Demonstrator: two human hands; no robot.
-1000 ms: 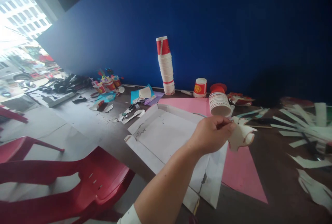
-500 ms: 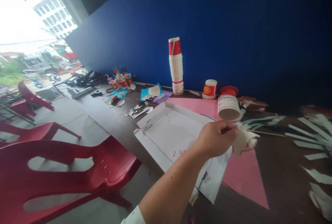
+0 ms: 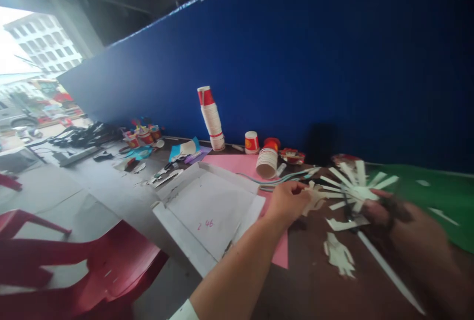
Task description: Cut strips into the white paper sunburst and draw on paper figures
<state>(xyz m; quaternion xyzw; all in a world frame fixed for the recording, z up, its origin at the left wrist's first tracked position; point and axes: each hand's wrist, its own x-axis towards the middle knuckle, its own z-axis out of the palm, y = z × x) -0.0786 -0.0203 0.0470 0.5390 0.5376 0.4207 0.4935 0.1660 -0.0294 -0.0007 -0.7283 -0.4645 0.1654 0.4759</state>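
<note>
My left hand (image 3: 289, 202) is closed in a pinch on a cream paper cut-out (image 3: 314, 199) with wavy edges, held above the dark table. At the right, my right hand (image 3: 398, 219) is smeared by motion. Its fingertips overlap a white paper piece cut into spread-out strips (image 3: 361, 191). Whether it grips that piece or a dark object beside the palm, I cannot tell. Below lies a paper cut-out shaped like a small figure (image 3: 337, 255). A long pale strip (image 3: 388, 270) runs toward the lower right.
A shallow white box (image 3: 207, 206) rests partly over pink paper (image 3: 283, 248). Behind it are a tall stack of paper cups (image 3: 212, 120), a red-and-white cup (image 3: 252, 142) and a tipped cup stack (image 3: 266, 162). Red chairs (image 3: 122, 260) stand left; a blue partition (image 3: 259, 63) backs the table.
The view has swung right, bringing my right hand, the figure cut-out and a green surface into view. My left hand still pinches the wavy paper cut-out, now beside the strip-cut piece.
</note>
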